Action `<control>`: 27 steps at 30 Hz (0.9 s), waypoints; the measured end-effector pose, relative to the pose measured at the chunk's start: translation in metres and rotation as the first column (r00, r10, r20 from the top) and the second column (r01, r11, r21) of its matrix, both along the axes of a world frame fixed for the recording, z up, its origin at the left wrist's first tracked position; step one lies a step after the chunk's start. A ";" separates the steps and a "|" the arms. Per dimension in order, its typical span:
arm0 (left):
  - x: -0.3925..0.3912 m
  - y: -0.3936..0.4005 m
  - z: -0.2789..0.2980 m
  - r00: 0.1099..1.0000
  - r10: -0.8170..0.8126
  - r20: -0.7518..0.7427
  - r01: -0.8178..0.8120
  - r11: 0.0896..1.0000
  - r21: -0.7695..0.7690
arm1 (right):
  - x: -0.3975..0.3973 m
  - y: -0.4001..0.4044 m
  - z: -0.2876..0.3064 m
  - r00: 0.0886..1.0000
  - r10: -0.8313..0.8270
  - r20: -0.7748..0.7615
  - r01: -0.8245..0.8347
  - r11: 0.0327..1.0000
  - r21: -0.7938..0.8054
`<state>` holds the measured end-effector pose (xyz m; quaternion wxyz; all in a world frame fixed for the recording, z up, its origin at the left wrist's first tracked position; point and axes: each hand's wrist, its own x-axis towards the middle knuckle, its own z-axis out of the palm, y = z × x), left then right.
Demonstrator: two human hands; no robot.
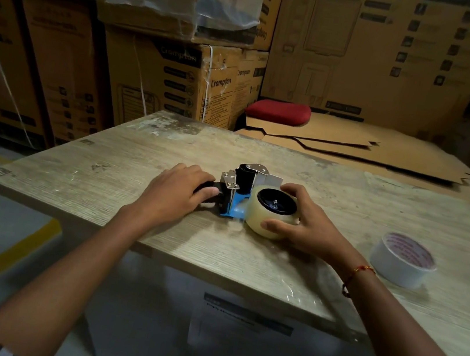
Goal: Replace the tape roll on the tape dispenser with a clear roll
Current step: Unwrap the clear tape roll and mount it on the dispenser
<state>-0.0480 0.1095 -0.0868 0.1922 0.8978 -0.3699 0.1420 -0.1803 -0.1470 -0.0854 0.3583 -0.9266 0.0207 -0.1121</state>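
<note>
A blue and black tape dispenser (236,190) with metal plates lies on its side in the middle of the wooden table (125,167). My left hand (178,189) grips its black handle. A clear tape roll (264,217) sits on the dispenser's black hub. My right hand (302,220) holds that roll, thumb at its near side and fingers curled over its far side. A white tape roll (403,259) with red print inside its core stands on the table to the right, apart from both hands.
Stacked cardboard cartons (166,76) rise behind the table. Flattened cardboard sheets (354,147) and a red cushion (278,111) lie at the back right. A white box with a label (235,330) sits under the table. Grey floor with a yellow line (2,259) lies left.
</note>
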 end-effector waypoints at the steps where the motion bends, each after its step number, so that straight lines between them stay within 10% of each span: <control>1: -0.007 0.001 0.001 1.000 -0.008 -0.011 0.008 1.000 0.001 | -0.003 0.001 0.000 0.999 -0.030 0.013 0.030 0.999 -0.018; 15: -0.085 -0.003 0.014 0.996 0.032 -0.083 -0.032 0.999 0.008 | -0.004 0.037 -0.008 0.910 -0.372 0.185 0.408 0.881 -0.238; 27: -0.102 -0.020 0.017 0.851 -0.128 -0.509 -0.039 0.952 -0.304 | -0.024 0.036 0.014 0.910 -0.280 0.307 0.305 0.952 -0.036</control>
